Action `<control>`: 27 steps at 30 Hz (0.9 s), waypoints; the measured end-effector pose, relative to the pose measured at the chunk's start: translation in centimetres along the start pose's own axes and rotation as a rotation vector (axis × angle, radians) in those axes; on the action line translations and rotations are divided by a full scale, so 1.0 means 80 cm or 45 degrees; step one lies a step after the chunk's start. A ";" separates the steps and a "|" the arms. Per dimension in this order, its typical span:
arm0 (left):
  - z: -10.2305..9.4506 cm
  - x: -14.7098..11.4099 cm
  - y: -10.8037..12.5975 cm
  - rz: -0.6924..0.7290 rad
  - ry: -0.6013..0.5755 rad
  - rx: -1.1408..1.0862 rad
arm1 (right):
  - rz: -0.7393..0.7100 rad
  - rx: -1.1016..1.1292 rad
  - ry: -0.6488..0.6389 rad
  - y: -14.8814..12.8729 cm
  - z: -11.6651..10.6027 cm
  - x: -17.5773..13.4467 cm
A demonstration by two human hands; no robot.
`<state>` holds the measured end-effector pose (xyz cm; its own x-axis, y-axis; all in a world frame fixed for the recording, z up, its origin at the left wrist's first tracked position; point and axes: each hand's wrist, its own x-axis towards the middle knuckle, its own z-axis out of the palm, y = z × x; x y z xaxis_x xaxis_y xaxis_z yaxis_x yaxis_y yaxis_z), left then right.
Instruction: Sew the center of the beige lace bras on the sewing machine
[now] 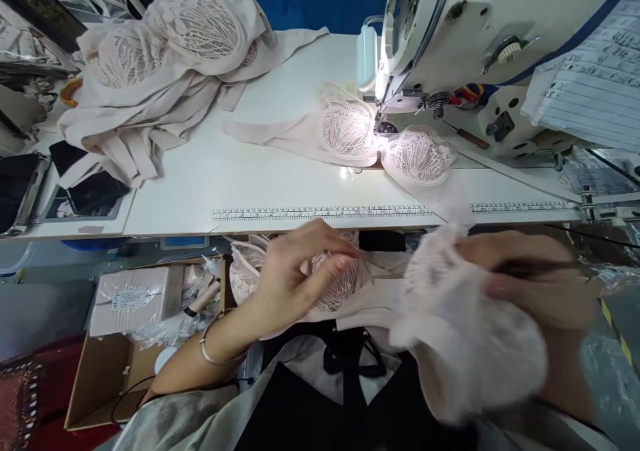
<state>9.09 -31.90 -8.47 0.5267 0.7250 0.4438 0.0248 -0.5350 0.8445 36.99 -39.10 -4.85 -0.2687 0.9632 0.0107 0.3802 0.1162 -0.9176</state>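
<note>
In the head view my right hand [535, 278] grips a pale pink lace bra [465, 331], smeared by motion, at the table's front edge. A thin dark shape lies along its fingers, too blurred to name. My left hand [305, 271] hovers over more lace bras [340, 288] at my lap, thumb and fingertips drawn together in a pinch. Whatever may be between those tips cannot be made out. Under the sewing machine's [450, 38] lit needle area lies another lace bra [350, 131], its cups either side of the centre; one wing trails towards my right hand.
A heap of bras [175, 58] covers the table's back left. A printed ruler [320, 212] runs along the front edge of the white table [175, 204]. Handwritten sheets [590, 71] hang at the right. Below left stands a cardboard box [95, 384] with packages.
</note>
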 end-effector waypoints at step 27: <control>0.013 -0.020 -0.047 -0.525 0.219 -0.260 | -0.235 -0.235 -0.088 0.058 0.007 0.012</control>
<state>9.07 -31.50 -12.64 0.3596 0.9289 0.0886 0.0253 -0.1046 0.9942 38.04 -37.78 -9.34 -0.4060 0.9034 0.1378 0.4725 0.3366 -0.8145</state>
